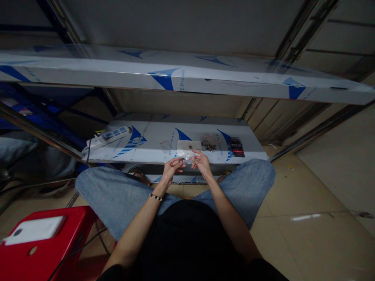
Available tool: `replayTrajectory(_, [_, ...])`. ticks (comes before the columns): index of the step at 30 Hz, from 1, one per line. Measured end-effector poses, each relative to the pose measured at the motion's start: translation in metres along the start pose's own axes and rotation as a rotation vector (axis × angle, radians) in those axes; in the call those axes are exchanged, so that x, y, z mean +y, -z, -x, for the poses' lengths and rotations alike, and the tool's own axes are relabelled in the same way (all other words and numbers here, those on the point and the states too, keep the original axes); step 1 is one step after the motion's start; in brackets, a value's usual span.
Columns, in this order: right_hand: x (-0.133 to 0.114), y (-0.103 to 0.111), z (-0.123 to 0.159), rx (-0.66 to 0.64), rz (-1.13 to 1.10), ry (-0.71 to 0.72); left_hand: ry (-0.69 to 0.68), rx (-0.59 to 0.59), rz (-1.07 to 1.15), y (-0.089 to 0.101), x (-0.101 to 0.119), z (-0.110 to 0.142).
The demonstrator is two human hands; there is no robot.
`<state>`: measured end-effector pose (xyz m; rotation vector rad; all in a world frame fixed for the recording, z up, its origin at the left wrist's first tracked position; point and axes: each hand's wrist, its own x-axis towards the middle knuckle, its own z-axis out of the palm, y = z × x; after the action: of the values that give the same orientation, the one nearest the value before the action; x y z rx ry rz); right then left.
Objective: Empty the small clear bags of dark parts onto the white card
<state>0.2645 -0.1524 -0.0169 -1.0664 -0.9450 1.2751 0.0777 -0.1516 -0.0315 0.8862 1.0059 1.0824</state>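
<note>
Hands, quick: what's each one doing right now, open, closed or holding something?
Left hand: fingers curled at the clear plastic; firm grip can't be told.
Right hand: fingers partly spread at it; grip can't be told.

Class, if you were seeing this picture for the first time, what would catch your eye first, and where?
Probably the bright red plastic stool at lower left, a white rectangular object lying on it. Next, the long white shelf with blue triangular prints, spanning the upper part. Then, near the centre, the bare left hand and bare right hand at a piece of clear plastic.
</note>
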Motion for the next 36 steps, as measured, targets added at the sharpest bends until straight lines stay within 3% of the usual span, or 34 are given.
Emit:
replayTrajectory(7, [0.009, 0.011, -0.008, -0.059, 0.06, 0.039, 0.027, 0.011, 0.004, 0.001, 0.002, -0.001])
replayTrajectory(18, [0.01, 0.009, -0.01, -0.025, 0.09, 0.052, 0.087, -0.133, -0.011, -0.002, -0.004, -0.004])
replayTrajectory(27, [0.013, 0.012, -0.01, 0.248, -0.106, -0.03, 0.068, 0.075, 0.155, 0.017, 0.002, -0.016])
replayTrajectory(33, [0.019, 0.01, -0.008, 0.277, -0.151, -0.077, -0.03, 0.157, 0.057, 0.029, 0.023, -0.052])
replayTrajectory(36, [0.021, 0.008, -0.007, 0.27, -0.15, -0.085, -0.093, 0.11, -0.108, 0.032, 0.042, -0.083])
